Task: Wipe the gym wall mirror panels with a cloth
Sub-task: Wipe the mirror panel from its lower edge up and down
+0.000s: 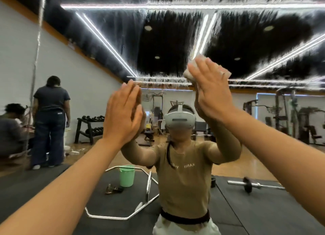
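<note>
Both palms [123, 109] flat against mirror [167, 41]

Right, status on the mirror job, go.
Right hand flat, pressing cloth on mirror. Left hand flat on the glass, holding nothing. Upper glass streaked wet. Nothing in the way.

Both arms raised, hands flat, palms forward.
Left hand [123, 111]: fingers straight and together, palm pressed forward at head height, forearm rising from the lower left. Right hand [211, 90]: set higher, fingers straight and slightly spread, pressing a cloth [189, 73] under the palm; forearm rising from the lower right. Both forearms bare.
</note>
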Motion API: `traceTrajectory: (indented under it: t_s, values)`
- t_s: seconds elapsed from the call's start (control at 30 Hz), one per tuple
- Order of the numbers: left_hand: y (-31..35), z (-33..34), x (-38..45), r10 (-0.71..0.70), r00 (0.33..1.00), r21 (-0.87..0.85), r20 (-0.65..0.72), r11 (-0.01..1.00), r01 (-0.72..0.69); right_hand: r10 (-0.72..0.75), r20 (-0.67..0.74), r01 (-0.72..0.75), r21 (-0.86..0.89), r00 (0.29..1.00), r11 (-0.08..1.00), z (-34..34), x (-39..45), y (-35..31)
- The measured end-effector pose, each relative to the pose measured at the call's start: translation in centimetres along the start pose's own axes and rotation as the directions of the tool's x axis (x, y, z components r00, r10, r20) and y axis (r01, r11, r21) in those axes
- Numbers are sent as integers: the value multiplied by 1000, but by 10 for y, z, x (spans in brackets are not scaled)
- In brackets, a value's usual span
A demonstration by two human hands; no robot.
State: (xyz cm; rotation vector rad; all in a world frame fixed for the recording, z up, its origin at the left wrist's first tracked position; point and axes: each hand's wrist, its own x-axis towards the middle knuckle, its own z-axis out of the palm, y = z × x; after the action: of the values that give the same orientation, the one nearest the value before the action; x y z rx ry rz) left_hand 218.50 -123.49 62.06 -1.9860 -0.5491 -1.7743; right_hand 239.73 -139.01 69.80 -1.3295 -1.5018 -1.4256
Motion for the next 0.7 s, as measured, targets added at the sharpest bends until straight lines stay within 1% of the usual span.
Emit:
traceTrajectory:
  t_s: [0.07, 0.1, 0.13, 0.17, 0.23, 0.3, 0.33, 0.37, 0.4, 0.43, 0.47, 0.5, 0.53, 0.57, 0.63, 0.7]
  values:
    - [-19, -7, -7, -110, 994, 5, -16, 994, 110, -168, 53, 169, -14, 984, 986, 15, -25, -18]
    - [-25, -10, -10, -122, 992, 14, -10, 992, 122, -283, 99, 286, -25, 954, 958, 23, -41, -29]
    - [-30, -11, -12, -115, 993, 22, 3, 993, 115, -404, 156, 414, -39, 901, 909, 32, -57, -40]
    - [-33, -11, -14, -102, 995, 23, 16, 995, 102, -513, 227, 535, -47, 828, 844, 40, -72, -50]
    - [-36, -11, -16, -88, 996, 5, 29, 996, 88, -656, 363, 707, -12, 662, 707, 49, -94, -61]
    - [-38, -10, -18, -78, 996, -12, 41, 997, 78, -725, 445, 795, 46, 526, 605, 49, -97, -61]
    - [-40, -9, -18, -64, 997, -15, 38, 998, 65, -747, 468, 823, 69, 472, 564, 46, -90, -59]
    - [-42, -8, -19, -46, 999, -14, 28, 999, 46, -758, 486, 836, 95, 435, 540, 43, -79, -56]
    - [-44, -7, -20, -28, 999, -9, 15, 1000, 28, -757, 486, 826, 117, 437, 551, 40, -65, -55]
    - [-45, -5, -21, -15, 1000, -1, 2, 1000, 15, -735, 469, 787, 125, 490, 604, 39, -45, -53]
    - [-47, -4, -21, -8, 1000, 4, -10, 1000, 8, -689, 420, 723, 104, 591, 683, 37, -22, -51]
    - [-47, -3, -20, -5, 1000, 7, -20, 1000, 5, -614, 352, 639, 53, 707, 767, 36, 4, -49]
    - [-48, -3, -20, -3, 1000, 6, -28, 1000, 4, -523, 285, 548, -10, 804, 837, 34, 29, -49]
    - [-48, -2, -21, 0, 999, 2, -32, 1000, 0, -425, 245, 452, -63, 871, 890, 32, 53, -49]
    - [-49, -2, -21, 8, 999, -12, -41, 1000, -9, -242, 208, 266, -95, 948, 959, 28, 84, -57]
    - [-50, -2, -21, 11, 998, -23, -54, 1000, -13, -83, 167, 96, -69, 982, 993, 32, 91, -73]
